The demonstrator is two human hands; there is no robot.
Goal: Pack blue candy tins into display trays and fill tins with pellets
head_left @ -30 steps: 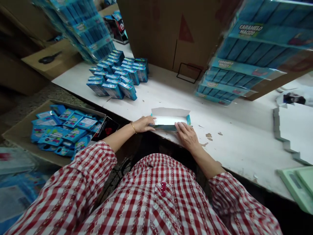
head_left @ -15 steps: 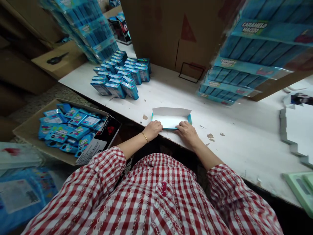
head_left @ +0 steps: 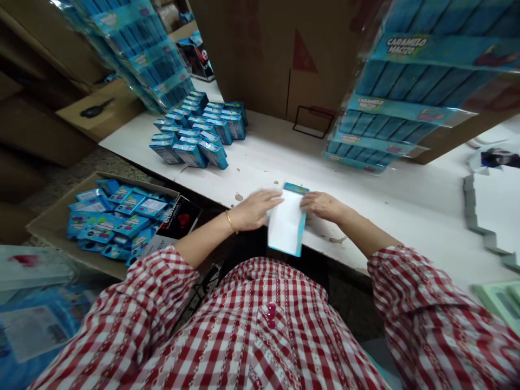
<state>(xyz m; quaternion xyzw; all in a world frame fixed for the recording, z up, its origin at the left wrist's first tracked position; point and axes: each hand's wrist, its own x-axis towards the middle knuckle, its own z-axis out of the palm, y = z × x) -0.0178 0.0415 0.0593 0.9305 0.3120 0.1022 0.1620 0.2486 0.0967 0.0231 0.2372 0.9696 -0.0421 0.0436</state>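
Observation:
A shallow carton tray [head_left: 286, 219], white inside with blue edges, is turned lengthwise toward me and juts past the table's front edge. My right hand [head_left: 323, 207] grips its right side with closed fingers. At its left side is my left hand [head_left: 255, 210], fingers stretched out and blurred, close to the tray's upper left edge; whether it touches cannot be made out. Small blue boxes [head_left: 190, 154] stand in a cluster on the white table [head_left: 260, 162], beyond my left hand.
An open cardboard box [head_left: 52, 230] of small blue boxes sits low at the left. Wrapped blue packs [head_left: 374, 103] are stacked at the back right, others [head_left: 138, 54] at the back left. A wire stand [head_left: 312, 122] is near a large carton [head_left: 252, 65]. White trays [head_left: 498, 206] lie far right.
The carton tray has turned from crosswise to lengthwise and now overhangs the table edge. My left hand has opened, and my right hand has shifted to the tray's side.

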